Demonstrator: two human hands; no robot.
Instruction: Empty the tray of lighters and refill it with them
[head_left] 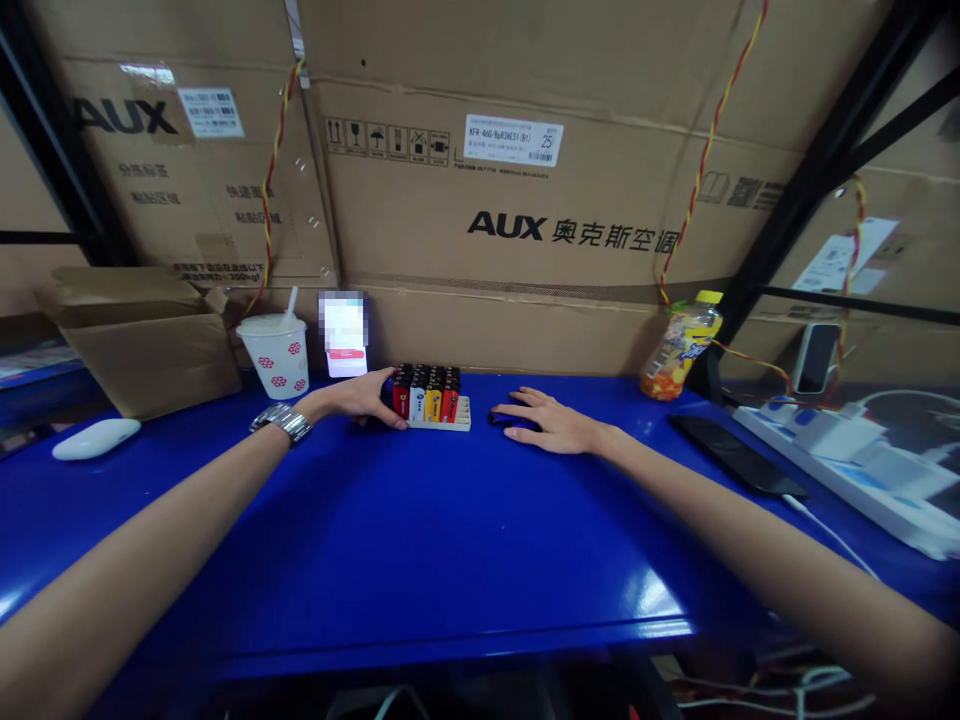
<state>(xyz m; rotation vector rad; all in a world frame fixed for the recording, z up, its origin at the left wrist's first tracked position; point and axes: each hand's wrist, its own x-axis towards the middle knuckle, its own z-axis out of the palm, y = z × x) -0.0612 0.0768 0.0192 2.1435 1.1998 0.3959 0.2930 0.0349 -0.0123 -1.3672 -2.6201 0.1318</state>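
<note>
A small white tray (pixel 459 420) holding several upright lighters (pixel 427 392) in red, yellow and dark colours stands at the far middle of the blue table (pixel 420 540). My left hand (pixel 361 397), with a metal watch on its wrist, rests against the tray's left side, fingers curled round it. My right hand (pixel 546 419) lies flat on the table just right of the tray, fingers spread, over a small dark object (pixel 501 418) that I cannot make out.
A paper cup with straw (pixel 274 354) and a small white stand (pixel 345 335) sit behind the tray. An open cardboard box (pixel 142 335) and white mouse (pixel 96 438) are left. A yellow bottle (pixel 681 346), black phone (pixel 735 455) and power strip (pixel 847 455) are right.
</note>
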